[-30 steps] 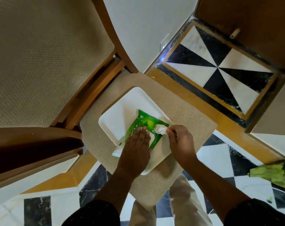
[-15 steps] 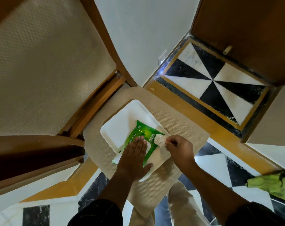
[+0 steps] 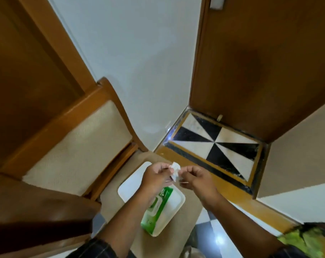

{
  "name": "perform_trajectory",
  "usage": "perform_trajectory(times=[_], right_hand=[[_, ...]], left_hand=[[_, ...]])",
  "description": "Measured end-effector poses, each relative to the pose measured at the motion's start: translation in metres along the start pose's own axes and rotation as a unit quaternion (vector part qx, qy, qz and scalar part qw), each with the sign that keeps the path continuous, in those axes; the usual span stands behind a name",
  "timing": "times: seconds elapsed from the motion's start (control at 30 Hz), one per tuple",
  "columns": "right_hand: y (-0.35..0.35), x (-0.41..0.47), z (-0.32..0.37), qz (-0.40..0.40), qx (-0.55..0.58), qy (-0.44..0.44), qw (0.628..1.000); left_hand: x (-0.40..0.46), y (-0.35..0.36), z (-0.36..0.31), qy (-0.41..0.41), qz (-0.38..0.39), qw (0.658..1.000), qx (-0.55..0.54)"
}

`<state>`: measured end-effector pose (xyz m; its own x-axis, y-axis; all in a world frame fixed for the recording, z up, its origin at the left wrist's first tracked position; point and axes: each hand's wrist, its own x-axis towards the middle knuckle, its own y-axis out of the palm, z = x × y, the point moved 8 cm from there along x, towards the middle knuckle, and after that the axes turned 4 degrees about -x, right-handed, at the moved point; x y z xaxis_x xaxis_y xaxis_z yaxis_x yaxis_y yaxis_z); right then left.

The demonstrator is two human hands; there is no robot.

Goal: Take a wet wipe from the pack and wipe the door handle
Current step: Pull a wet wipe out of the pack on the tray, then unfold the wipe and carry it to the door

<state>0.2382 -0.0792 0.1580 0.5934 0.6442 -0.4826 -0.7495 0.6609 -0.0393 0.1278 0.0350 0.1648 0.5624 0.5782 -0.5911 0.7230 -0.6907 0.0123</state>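
A small crumpled white wet wipe (image 3: 175,171) is pinched between my left hand (image 3: 156,176) and my right hand (image 3: 196,178), both raised above the chair seat. Below them the green wipe pack (image 3: 157,208) lies on a white tray (image 3: 129,187) that rests on the beige chair seat. The brown wooden door (image 3: 260,62) stands at the right. A metal fitting (image 3: 216,2) shows at its top edge, cut off by the frame, so I cannot tell whether it is the handle.
A cushioned wooden chair back (image 3: 78,146) rises at the left. A white wall (image 3: 139,71) fills the middle. The floor has black and white tiles (image 3: 215,142) with a yellow border. A green cloth (image 3: 305,239) lies at the bottom right.
My left hand left the pack and rose. Both hands now hold the wipe, pulled free of the pack. The view tilted upward toward the door.
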Motion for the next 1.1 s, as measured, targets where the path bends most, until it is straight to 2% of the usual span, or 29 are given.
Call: perform_trajectory(times=[0.2,0.4,0.57,0.77,1.1], right_hand=[[-0.035,-0.061,0.078,-0.090,-0.031,-0.084,0.992],[-0.071,-0.123,0.130,-0.162,-0.033,-0.138,0.977],[-0.098,-0.165,0.155,-0.187,0.062,-0.161,0.967],[-0.131,-0.189,0.176,-0.221,0.064,-0.199,0.952],[-0.219,-0.180,0.220,-0.214,0.103,-0.255,0.937]], left_hand=[[-0.058,0.028,-0.066,0.104,0.065,0.992,0.040],[-0.105,0.045,-0.137,0.212,0.048,0.960,0.177],[-0.140,0.065,-0.181,0.302,0.023,0.929,0.213],[-0.159,0.090,-0.213,0.355,0.002,0.912,0.207],[-0.144,0.148,-0.258,0.393,-0.019,0.895,0.212]])
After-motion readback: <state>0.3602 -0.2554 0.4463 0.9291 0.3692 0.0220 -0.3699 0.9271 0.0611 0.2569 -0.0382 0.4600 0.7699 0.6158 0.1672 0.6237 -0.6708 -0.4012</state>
